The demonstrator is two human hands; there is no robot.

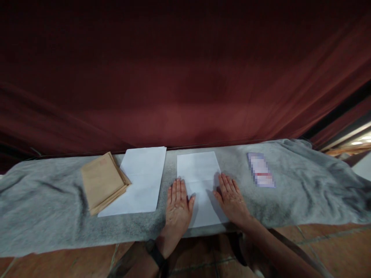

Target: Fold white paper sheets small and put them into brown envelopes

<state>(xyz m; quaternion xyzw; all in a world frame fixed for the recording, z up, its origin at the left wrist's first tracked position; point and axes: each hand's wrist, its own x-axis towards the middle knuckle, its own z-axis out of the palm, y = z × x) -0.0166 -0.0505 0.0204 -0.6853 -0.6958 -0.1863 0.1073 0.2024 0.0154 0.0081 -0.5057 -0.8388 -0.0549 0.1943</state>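
Note:
A white sheet of paper (199, 166) lies flat on the grey cloth, with a faint crease running across it. My left hand (177, 204) rests palm down along its left edge, fingers stretched forward and thumb on the paper. Along the right edge lies my right hand (232, 197), also palm down, with its fingers extended and its thumb over the sheet. Neither hand grips anything. To the left is a stack of white paper (145, 177), and a pile of brown envelopes (102, 181) partly covers its left side.
A grey cloth (55, 200) with folds at both ends covers the low surface. To the right lies a purple and white packet or card (262, 170), its print blurred. A dark red curtain (185, 96) hangs behind. Tiled floor (89, 260) shows at the front edge.

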